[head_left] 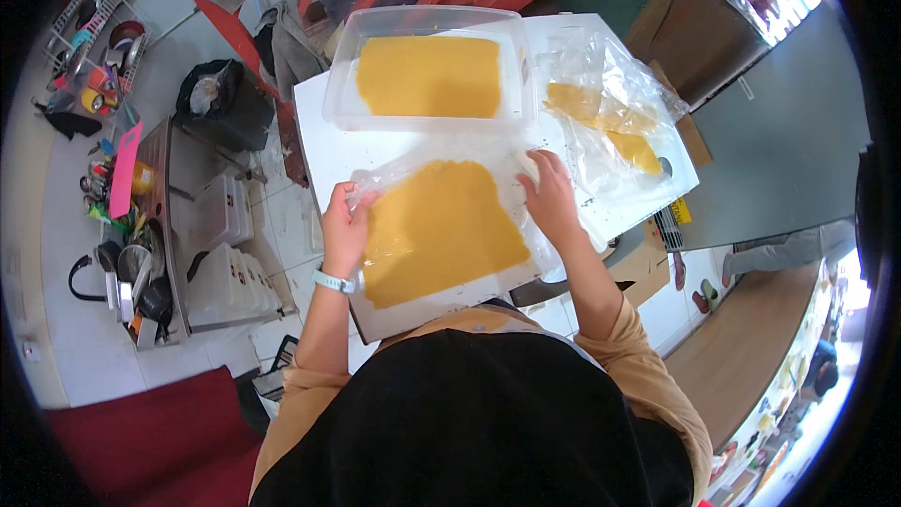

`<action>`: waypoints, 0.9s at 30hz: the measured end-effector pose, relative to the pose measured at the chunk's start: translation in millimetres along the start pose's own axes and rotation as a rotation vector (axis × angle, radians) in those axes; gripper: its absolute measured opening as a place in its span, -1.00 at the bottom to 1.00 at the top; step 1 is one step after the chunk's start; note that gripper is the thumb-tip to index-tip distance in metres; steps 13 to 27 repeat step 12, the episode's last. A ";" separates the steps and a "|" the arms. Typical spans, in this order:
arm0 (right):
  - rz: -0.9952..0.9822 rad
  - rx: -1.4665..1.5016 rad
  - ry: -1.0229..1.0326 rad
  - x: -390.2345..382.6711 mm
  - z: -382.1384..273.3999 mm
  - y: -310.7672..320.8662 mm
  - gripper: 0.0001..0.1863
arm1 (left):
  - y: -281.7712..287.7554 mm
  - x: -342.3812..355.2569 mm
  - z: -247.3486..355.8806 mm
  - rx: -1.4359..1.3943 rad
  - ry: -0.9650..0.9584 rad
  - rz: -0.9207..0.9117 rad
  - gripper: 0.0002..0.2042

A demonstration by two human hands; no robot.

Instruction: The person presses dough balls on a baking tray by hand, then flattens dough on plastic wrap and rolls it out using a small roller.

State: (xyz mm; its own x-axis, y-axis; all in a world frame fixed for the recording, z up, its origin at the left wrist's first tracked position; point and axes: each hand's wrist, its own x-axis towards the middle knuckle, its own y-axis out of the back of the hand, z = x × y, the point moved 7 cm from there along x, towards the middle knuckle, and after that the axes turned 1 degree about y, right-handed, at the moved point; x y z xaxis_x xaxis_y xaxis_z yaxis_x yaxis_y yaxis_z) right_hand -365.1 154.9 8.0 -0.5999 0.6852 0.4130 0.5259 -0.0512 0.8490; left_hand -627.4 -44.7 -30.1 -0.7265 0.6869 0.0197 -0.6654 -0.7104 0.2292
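Observation:
A flat yellow dough-like slab (441, 235) lies in front of me on a clear plastic sheet (380, 176). At its left edge my left hand (345, 235), with a pale watch on the wrist, is closed, pinching the sheet's upper left part between thumb and fingers. My right hand (554, 195) is at the sheet's right side, by the slab's upper right. Its fingers are bent and the thumb stands apart from them. Beyond the slab, a clear plastic tub (338, 94) holds a second yellow layer (430, 75).
Crumpled clear plastic (610, 66) with yellow pieces (633, 150) covers the right of the white table (314, 145). A black-lined bin (225, 103) and a metal rack of utensils (178, 225) stand left. A grey panel (770, 122) rises at right; a person's leg (784, 252) shows beyond.

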 end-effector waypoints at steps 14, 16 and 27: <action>-0.681 1.178 -0.325 34.0 -22.3 -49.7 -0.20 | 25.0 -27.7 157.4 -0.099 -0.280 -0.445 -0.84; -0.681 1.178 -0.325 34.0 -22.3 -49.7 -0.20 | 25.0 -27.7 157.4 -0.099 -0.280 -0.445 -0.84; -0.681 1.178 -0.325 34.0 -22.3 -49.7 -0.20 | 25.0 -27.7 157.4 -0.099 -0.280 -0.445 -0.84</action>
